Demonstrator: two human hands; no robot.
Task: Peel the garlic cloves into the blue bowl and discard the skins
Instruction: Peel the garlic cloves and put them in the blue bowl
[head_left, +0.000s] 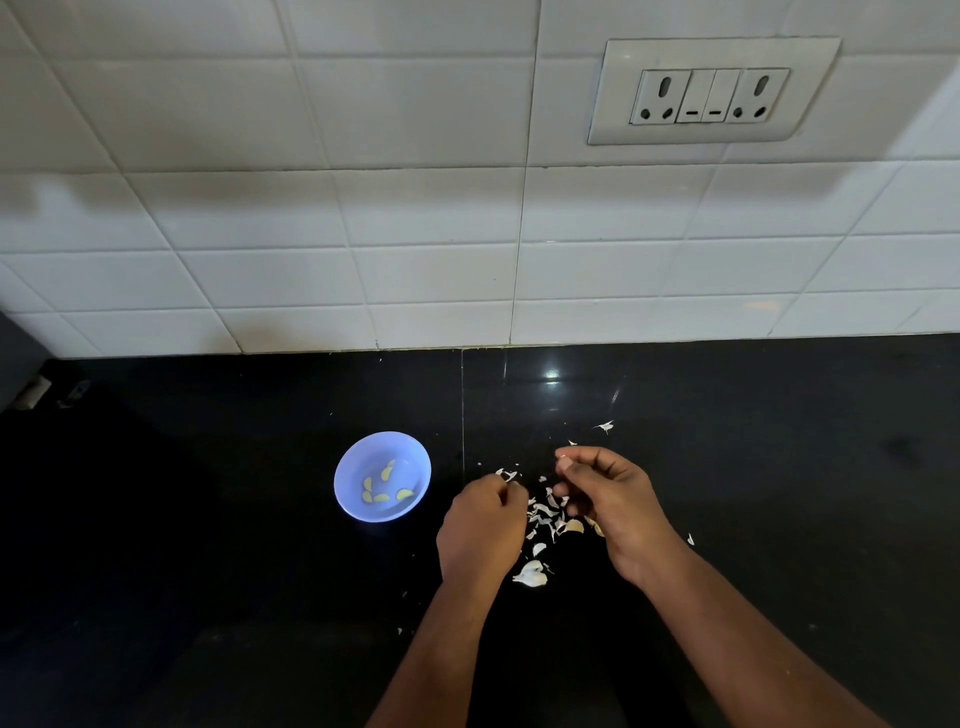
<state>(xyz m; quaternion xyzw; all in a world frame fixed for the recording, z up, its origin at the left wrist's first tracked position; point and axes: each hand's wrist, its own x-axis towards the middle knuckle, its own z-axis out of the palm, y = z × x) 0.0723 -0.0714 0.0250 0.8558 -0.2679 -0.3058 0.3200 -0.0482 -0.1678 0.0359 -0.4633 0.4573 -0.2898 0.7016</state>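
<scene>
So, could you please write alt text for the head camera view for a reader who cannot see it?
Two hands, left hand and right hand, work over a scatter of garlic skins on a black countertop. To their left a blue bowl holds a few peeled cloves; white wall tiles and a socket panel lie behind.

A small round blue bowl (382, 476) stands upright left of the hands, well apart from them, with about five peeled yellowish cloves (382, 491) loose on its bottom. Papery white skins (546, 514) lie scattered between and below the hands, and an unpeeled white piece of garlic (531, 573) sits nearest the wrists
</scene>
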